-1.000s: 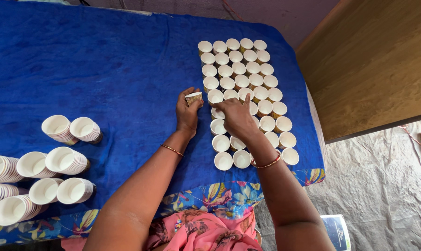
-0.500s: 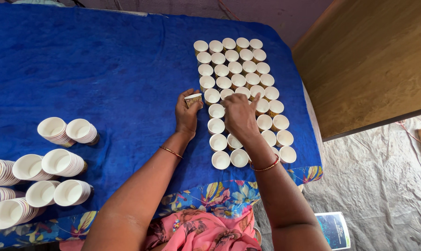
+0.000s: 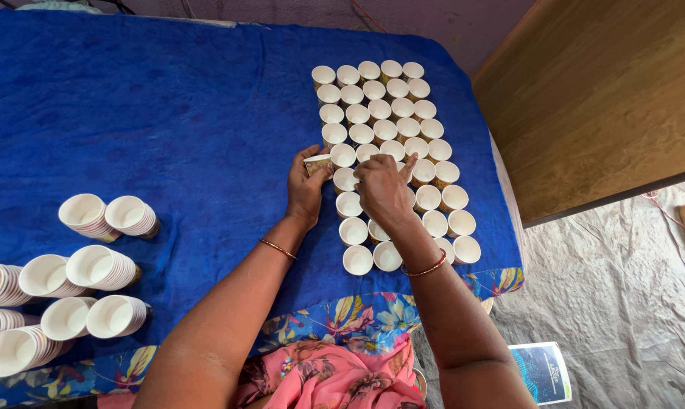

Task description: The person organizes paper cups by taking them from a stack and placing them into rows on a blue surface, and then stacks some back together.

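Left hand (image 3: 305, 189) at frame centre, fingers closed round a small stack of cups (image 3: 317, 163) just left of the cup grid (image 3: 392, 129). Right hand (image 3: 384, 189) lying over the grid's middle rows, fingers bent onto cups, grip impossible to tell. Blue cloth (image 3: 168, 113) beneath; sideways cup stacks (image 3: 93, 265) at lower left.

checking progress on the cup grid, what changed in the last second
The right hand drew back slightly over the grid of upright paper cups, forefinger now toward the fifth row. The left hand kept its grip on the small stack of cups, tipping it closer to the grid's left edge. The stacks lying on the blue cloth stayed put.
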